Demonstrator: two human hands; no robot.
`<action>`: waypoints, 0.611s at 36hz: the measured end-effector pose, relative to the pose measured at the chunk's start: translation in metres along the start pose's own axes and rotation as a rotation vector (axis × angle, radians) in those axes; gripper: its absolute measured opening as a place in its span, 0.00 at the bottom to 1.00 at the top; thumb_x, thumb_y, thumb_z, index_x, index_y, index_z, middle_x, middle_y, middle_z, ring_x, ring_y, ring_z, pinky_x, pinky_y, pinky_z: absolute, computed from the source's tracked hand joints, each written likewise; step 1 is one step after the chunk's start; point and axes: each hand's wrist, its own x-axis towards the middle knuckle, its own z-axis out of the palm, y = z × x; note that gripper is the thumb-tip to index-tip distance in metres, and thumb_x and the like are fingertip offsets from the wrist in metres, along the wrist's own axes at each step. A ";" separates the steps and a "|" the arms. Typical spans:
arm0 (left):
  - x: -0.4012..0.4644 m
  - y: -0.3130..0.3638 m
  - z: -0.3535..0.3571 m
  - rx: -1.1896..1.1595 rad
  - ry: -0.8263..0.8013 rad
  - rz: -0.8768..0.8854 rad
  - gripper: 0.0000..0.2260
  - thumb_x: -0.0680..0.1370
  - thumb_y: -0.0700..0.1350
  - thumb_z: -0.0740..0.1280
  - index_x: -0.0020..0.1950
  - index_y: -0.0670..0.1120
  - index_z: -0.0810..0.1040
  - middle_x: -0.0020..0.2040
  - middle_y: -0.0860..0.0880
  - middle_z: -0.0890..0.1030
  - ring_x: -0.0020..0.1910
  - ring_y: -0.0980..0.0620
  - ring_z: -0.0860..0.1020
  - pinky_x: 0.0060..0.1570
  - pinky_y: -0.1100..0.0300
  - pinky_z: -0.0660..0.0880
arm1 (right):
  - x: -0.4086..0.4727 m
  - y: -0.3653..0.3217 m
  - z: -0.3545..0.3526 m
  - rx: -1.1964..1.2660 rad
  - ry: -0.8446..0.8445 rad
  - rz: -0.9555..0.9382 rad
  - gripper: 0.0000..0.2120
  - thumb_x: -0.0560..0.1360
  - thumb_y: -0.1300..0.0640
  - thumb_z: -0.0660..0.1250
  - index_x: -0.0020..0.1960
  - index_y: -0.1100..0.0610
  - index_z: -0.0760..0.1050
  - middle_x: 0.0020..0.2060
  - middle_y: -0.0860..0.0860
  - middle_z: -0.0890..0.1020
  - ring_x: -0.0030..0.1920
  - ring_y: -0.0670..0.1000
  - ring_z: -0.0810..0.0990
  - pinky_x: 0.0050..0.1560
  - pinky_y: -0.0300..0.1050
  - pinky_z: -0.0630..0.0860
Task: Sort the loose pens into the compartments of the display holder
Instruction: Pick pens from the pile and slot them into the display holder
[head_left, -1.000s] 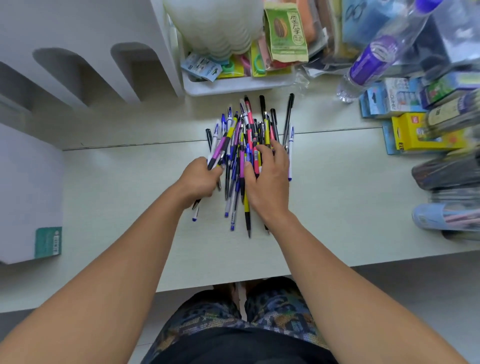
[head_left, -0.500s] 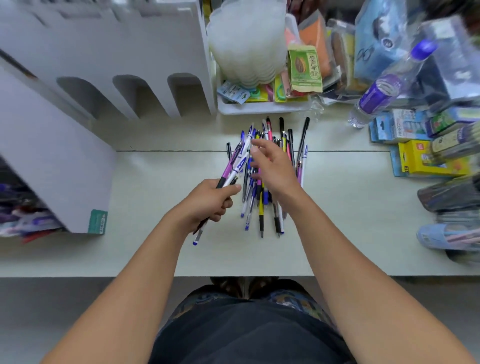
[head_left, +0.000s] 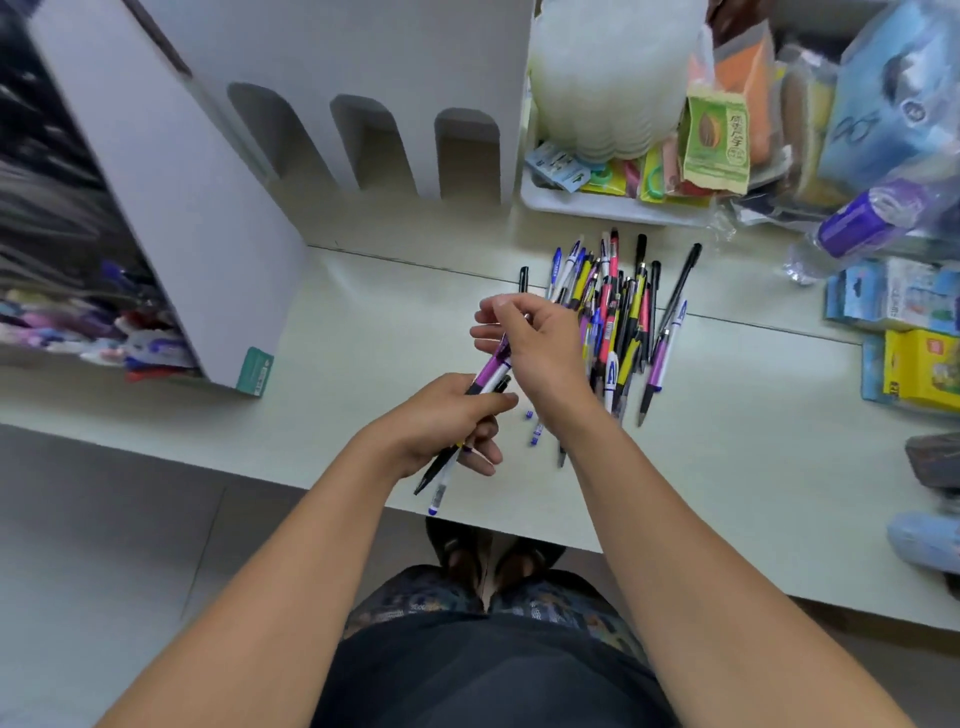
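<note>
A pile of loose pens (head_left: 618, 317) in black, blue, pink, yellow and purple lies on the pale table (head_left: 363, 332). My left hand (head_left: 441, 423) grips a small bundle of pens (head_left: 485, 376), purple, white and black, slanting toward me. My right hand (head_left: 530, 338) hovers just left of the pile and pinches the upper end of a pen in that bundle. The white display holder (head_left: 208, 208) stands at the left; its compartments with several stored pens (head_left: 104, 332) show blurred at the far left.
A white tray (head_left: 597, 205) of packets and stacked plastic cups (head_left: 608, 78) stands behind the pile. A purple-labelled bottle (head_left: 857, 223), blue and yellow boxes (head_left: 919, 369) crowd the right side. The table's front edge runs just below my left hand.
My right hand has come off the pile and moved left to the bundle held by my left hand. The view has swung left, bringing the holder's compartments into sight.
</note>
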 end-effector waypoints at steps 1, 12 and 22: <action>-0.006 -0.002 -0.003 -0.025 0.024 0.008 0.06 0.84 0.45 0.64 0.55 0.43 0.73 0.32 0.47 0.68 0.30 0.48 0.78 0.41 0.49 0.83 | -0.001 -0.002 0.009 0.004 -0.035 0.006 0.13 0.84 0.58 0.62 0.47 0.63 0.83 0.44 0.57 0.85 0.46 0.53 0.86 0.51 0.48 0.84; -0.090 -0.019 -0.067 -0.463 0.209 0.146 0.11 0.83 0.43 0.65 0.43 0.49 0.67 0.30 0.51 0.63 0.24 0.56 0.58 0.23 0.65 0.55 | -0.036 -0.036 0.099 -0.058 -0.332 -0.118 0.23 0.87 0.44 0.50 0.72 0.54 0.74 0.62 0.49 0.82 0.62 0.45 0.80 0.65 0.48 0.77; -0.144 0.001 -0.129 -0.917 0.317 0.445 0.10 0.82 0.49 0.66 0.50 0.48 0.66 0.29 0.53 0.64 0.23 0.57 0.62 0.21 0.66 0.63 | -0.121 -0.046 0.192 0.318 0.221 -0.592 0.27 0.79 0.41 0.54 0.71 0.57 0.69 0.69 0.56 0.76 0.72 0.52 0.73 0.70 0.54 0.71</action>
